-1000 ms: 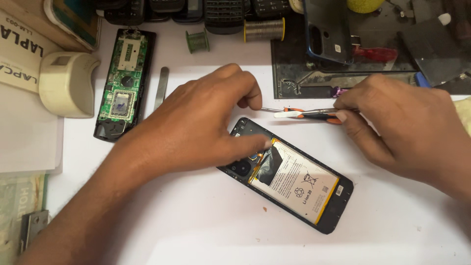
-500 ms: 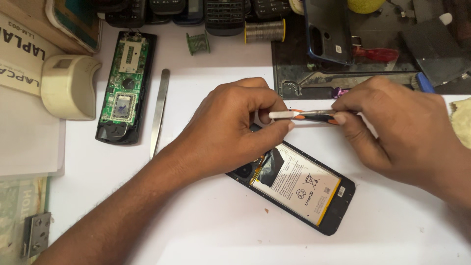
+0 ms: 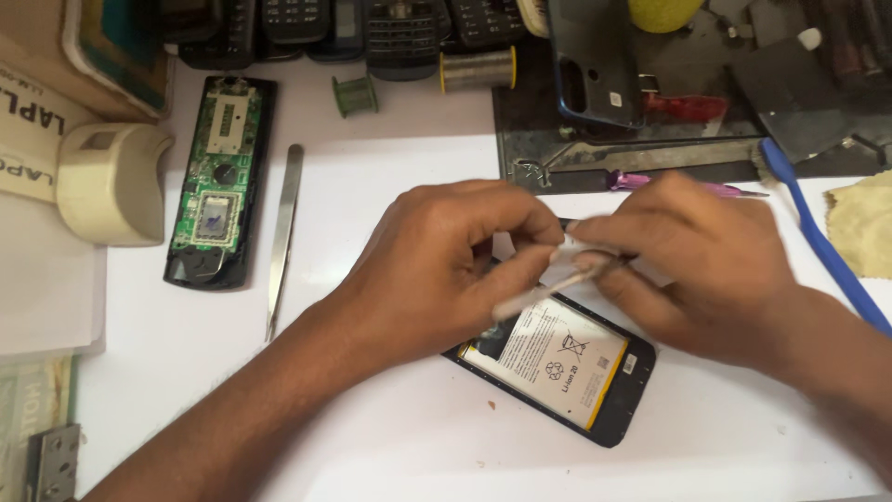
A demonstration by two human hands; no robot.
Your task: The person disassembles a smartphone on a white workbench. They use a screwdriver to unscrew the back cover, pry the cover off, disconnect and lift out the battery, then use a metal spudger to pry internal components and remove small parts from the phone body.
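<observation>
Right hand (image 3: pixel 692 256) and left hand (image 3: pixel 446 265), fingertips pinched on a thin, motion-blurred tool (image 3: pixel 548 290), meeting above an opened phone (image 3: pixel 567 364) with exposed battery, mid-bench. Metal tweezers (image 3: pixel 283 232) and bare circuit-board handset (image 3: pixel 218 181) toward the left edge.

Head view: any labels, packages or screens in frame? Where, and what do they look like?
Battery label: white rectangle with black symbols, on the opened phone under both hands.
Cardboard box: far left, beige with black print.
Small white sticker: on the dark back cover at top.
Screens: none seen lit.
</observation>
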